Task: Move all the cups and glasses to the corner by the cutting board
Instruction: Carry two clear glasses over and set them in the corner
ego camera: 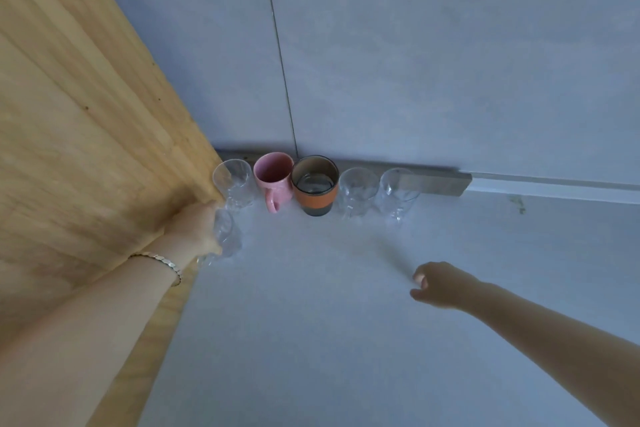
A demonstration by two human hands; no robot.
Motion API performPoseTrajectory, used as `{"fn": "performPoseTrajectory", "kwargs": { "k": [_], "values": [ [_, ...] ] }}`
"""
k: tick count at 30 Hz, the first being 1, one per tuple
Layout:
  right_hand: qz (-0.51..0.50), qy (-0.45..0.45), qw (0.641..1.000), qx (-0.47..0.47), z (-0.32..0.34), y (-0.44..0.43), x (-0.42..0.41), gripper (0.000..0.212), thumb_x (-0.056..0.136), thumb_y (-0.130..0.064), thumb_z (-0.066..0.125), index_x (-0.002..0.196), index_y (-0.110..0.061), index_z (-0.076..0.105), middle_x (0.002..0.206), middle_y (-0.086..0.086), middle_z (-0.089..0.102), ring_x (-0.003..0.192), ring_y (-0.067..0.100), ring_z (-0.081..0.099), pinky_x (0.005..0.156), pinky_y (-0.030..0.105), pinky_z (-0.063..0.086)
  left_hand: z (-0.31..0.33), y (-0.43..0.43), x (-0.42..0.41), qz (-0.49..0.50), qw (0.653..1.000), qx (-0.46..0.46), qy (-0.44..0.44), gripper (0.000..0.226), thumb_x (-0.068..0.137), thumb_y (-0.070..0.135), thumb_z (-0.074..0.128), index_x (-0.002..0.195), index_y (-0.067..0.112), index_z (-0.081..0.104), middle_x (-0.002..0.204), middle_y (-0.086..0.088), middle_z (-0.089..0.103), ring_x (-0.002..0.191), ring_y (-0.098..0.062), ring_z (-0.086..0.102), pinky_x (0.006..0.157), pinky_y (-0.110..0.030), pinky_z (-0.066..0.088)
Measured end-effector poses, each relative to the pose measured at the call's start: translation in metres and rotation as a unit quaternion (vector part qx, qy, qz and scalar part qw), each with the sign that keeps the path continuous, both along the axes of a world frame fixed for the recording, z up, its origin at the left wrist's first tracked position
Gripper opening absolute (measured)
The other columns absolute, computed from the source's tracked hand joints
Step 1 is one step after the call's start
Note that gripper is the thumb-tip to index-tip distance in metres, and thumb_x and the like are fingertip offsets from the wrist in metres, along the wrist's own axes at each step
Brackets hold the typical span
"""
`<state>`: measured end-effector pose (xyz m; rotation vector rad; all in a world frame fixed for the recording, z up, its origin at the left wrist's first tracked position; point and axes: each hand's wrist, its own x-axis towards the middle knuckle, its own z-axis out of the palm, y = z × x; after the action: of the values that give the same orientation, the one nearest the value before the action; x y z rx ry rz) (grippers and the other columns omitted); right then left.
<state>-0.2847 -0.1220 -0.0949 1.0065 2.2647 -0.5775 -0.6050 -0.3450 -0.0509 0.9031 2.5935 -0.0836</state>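
A row of drinkware stands against the tiled wall: a clear glass [235,184] beside the wooden cutting board [86,135], a pink mug [273,178], a dark cup with an orange band [314,185], and two more clear glasses [356,191] [398,192]. In front of the row, my left hand [197,229] is closed around another clear glass [227,236], close to the board's edge and resting on or just above the counter. My right hand [438,282] hovers over the counter to the right, fingers loosely curled, holding nothing.
The cutting board leans upright along the left side. A grey strip [440,182] runs along the wall base behind the glasses. The pale counter [329,322] stretches toward me. A small stain [519,204] marks the counter at the right.
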Motion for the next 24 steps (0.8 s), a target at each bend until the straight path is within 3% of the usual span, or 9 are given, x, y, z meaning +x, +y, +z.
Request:
{"fn": "performPoseTrajectory", "kwargs": {
  "k": [4,8,10,14,17,24],
  "values": [
    [0.008,0.013,1.0,-0.002,0.005,-0.011,0.001,0.042,0.091,-0.034,0.051,0.13,-0.018,0.052,0.132,0.0,0.057,0.124,0.018,0.051,0.101,0.028,0.041,0.0,-0.009,0.005,-0.007,0.999,-0.034,0.023,0.08,0.056,0.019,0.083,0.127,0.01,0.047,0.123,-0.01,0.058,0.115,-0.029,0.057,0.091,-0.041,0.053],
    [0.016,0.029,0.999,-0.005,0.014,-0.017,0.008,0.042,0.092,-0.033,0.05,0.131,-0.019,0.05,0.133,0.001,0.055,0.125,0.019,0.05,0.102,0.03,0.04,0.01,-0.008,0.033,-0.014,0.997,-0.057,0.048,0.099,0.07,0.031,0.076,0.146,0.009,0.016,0.152,-0.015,0.023,0.141,-0.032,0.025,0.114,-0.038,0.03],
    [0.012,0.033,0.999,-0.005,0.017,-0.017,0.018,0.042,0.091,-0.033,0.05,0.131,-0.02,0.05,0.134,0.001,0.055,0.125,0.019,0.05,0.102,0.031,0.04,0.017,0.002,0.061,-0.038,0.998,0.0,0.048,0.099,0.072,0.03,0.074,0.147,0.008,0.012,0.153,-0.019,0.017,0.141,-0.034,0.021,0.115,-0.038,0.025],
    [-0.007,0.018,1.0,-0.014,0.023,-0.008,0.055,0.043,0.091,-0.032,0.05,0.133,-0.019,0.048,0.136,0.002,0.053,0.127,0.02,0.049,0.102,0.032,0.04,0.027,0.045,0.144,-0.145,0.987,0.056,-0.041,0.063,0.085,0.027,0.06,0.14,0.012,0.034,0.149,-0.01,0.036,0.134,-0.027,0.039,0.109,-0.036,0.036],
    [-0.034,-0.004,0.999,-0.023,0.026,0.006,0.102,0.046,0.092,-0.031,0.05,0.135,-0.018,0.045,0.139,0.002,0.051,0.13,0.02,0.046,0.105,0.034,0.039,0.025,0.089,0.215,-0.188,0.974,0.009,-0.128,0.025,0.088,0.027,0.052,0.111,0.019,0.057,0.126,-0.002,0.061,0.115,-0.023,0.056,0.093,-0.031,0.045],
    [-0.149,-0.017,0.988,-0.018,0.045,0.055,0.279,0.048,0.093,-0.03,0.049,0.138,-0.017,0.043,0.143,0.003,0.046,0.134,0.02,0.041,0.108,0.036,0.036,0.013,0.198,0.39,-0.298,0.938,-0.04,-0.175,0.032,0.088,0.031,0.049,0.116,0.018,0.056,0.127,-0.003,0.057,0.116,-0.022,0.055,0.094,-0.028,0.043]
  ]
}}
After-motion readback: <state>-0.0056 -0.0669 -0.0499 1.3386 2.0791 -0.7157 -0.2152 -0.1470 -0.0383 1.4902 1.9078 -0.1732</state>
